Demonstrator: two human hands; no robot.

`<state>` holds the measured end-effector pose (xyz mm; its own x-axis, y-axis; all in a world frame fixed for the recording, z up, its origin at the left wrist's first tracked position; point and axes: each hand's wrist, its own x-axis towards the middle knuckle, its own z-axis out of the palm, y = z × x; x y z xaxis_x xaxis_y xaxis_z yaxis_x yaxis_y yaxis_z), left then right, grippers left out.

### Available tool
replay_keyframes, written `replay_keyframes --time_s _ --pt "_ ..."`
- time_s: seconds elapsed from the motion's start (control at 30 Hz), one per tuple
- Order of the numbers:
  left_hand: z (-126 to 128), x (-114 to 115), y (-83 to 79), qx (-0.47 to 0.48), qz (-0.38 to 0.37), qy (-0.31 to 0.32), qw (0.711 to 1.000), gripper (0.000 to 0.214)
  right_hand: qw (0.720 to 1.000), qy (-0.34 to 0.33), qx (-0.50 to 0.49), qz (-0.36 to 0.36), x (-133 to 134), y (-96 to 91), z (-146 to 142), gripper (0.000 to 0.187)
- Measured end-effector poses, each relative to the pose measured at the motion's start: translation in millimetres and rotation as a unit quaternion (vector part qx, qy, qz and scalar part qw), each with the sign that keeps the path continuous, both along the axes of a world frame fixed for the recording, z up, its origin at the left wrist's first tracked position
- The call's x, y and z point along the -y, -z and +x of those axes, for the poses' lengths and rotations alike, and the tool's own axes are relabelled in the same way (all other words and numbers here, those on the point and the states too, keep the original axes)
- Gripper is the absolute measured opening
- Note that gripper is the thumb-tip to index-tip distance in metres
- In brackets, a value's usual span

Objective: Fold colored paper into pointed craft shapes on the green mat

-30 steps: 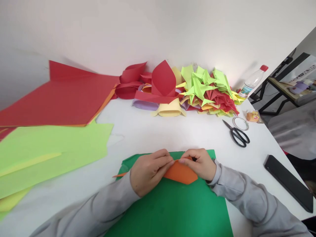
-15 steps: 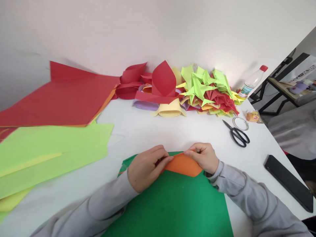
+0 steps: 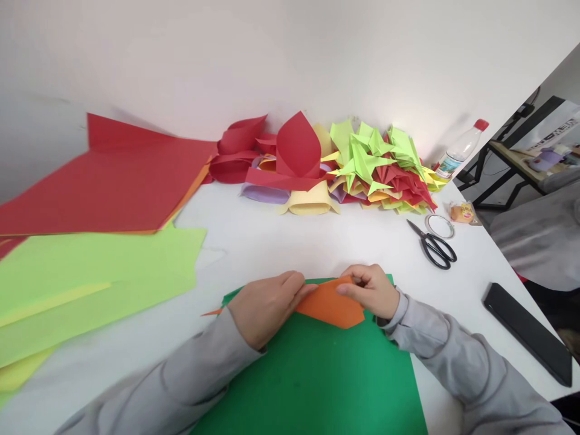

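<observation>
Between my two hands is a folded piece of orange paper point(image 3: 333, 307), held over a large green sheet point(image 3: 317, 374) on the white table. My left hand point(image 3: 269, 305) is closed on its left part, thumb and fingers pinching the upper edge. A thin orange point pokes out to the left, beyond my left wrist. On the other side, my right hand point(image 3: 371, 291) pinches the upper right of the paper, thumb in front and fingers behind. My left hand hides the middle of the orange piece.
Red sheets point(image 3: 136, 187) and lime-green sheets point(image 3: 158, 260) lie at left. Against the wall sit curled red paper shapes point(image 3: 299, 148) and a pile of folded paper stars point(image 3: 367, 157). Scissors point(image 3: 437, 248), a tape roll point(image 3: 439, 226), a bottle point(image 3: 460, 151) and a black case point(image 3: 528, 332) are at right.
The orange paper has shifted slightly left and tilted, its left point now showing past my left wrist. My right hand has moved a little left along with it, still pinching.
</observation>
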<state>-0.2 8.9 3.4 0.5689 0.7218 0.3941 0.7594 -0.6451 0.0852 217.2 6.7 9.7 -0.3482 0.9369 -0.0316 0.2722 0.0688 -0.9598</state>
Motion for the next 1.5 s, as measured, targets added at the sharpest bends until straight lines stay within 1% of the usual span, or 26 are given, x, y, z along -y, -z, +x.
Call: replay_keyframes --time_s 0.13,0.23,0.33,0.4,0.47,0.53,0.63,0.7,0.77,0.83,0.9,0.97,1.03,1.13,1.23,1.3,1.4,1.43,1.5 --pt "1 -3 -3.4 -0.057 0.018 0.016 0.998 0.054 1.0 0.001 0.009 0.0 0 -0.5 -2 0.041" --pt "0 -6 -0.5 -0.074 -0.007 0.001 0.997 0.054 1.0 0.011 -0.013 -0.026 -1 0.2 -3 0.04" --pt "-5 -8 5.6 -0.049 -0.04 -0.015 0.998 0.048 0.995 0.049 -0.058 -0.065 -4 0.9 -3 0.043" --pt "-10 -8 7.8 -0.011 -0.042 0.006 0.999 0.041 0.987 0.086 -0.104 -0.091 -7 1.8 -2 0.046" --pt "-14 -9 5.1 0.026 -0.015 0.032 0.999 0.032 0.977 0.122 -0.143 -0.1 -10 3.4 0 0.048" --pt "-16 -9 -2.5 0.045 0.043 0.048 0.997 0.023 0.97 0.148 -0.172 -0.089 -14 5.5 3 0.05" --pt "-15 -11 -15.4 0.047 0.146 0.056 0.987 0.012 0.962 0.163 -0.209 -0.072 -17 7.0 8 0.059" --pt "-14 -11 -18.0 0.042 0.19 0.056 0.979 0.012 0.96 0.175 -0.212 -0.063 -18 5.7 11 0.063" --pt "-11 -11 -13.3 0.03 0.199 0.063 0.978 0.016 0.96 0.199 -0.194 -0.045 -19 3.1 15 0.061" --pt "-8 -10 -3.6 0.007 0.177 0.079 0.981 0.019 0.96 0.224 -0.164 -0.023 -18 1.0 20 0.057" --pt "-5 -9 6.8 -0.018 0.15 0.1 0.983 0.024 0.964 0.237 -0.118 0.006 -16 0.8 26 0.049" --pt "-3 -8 14.2 -0.028 0.135 0.119 0.983 0.026 0.969 0.233 -0.064 0.049 -13 2.4 31 0.037" --pt "-2 -6 17.2 -0.03 0.13 0.12 0.984 0.026 0.973 0.208 -0.01 0.098 -8 4.9 36 0.025" --pt "1 -3 15.0 -0.03 0.108 0.127 0.986 0.029 0.971 0.147 0.076 0.175 -1 7.4 41 0.018" --pt "5 0 9.6 0.013 0.071 0.151 0.986 0.025 0.95 0.098 0.164 0.246 5 7.0 41 0.02" --pt "8 1 5.4 0.051 0.048 0.142 0.987 0.025 0.934 0.085 0.209 0.278 8 4.9 40 0.022" --pt "15 3 -0.3 0.087 0.041 0.124 0.988 0.024 0.914 0.107 0.248 0.302 11 0.0 37 0.025" --pt "17 3 -1.7 0.091 0.049 0.117 0.988 0.023 0.915 0.11 0.247 0.299 11 -1.6 37 0.026" --pt "19 2 -3.2 0.081 0.057 0.104 0.99 0.025 0.933 0.092 0.22 0.269 11 -3.5 37 0.023"
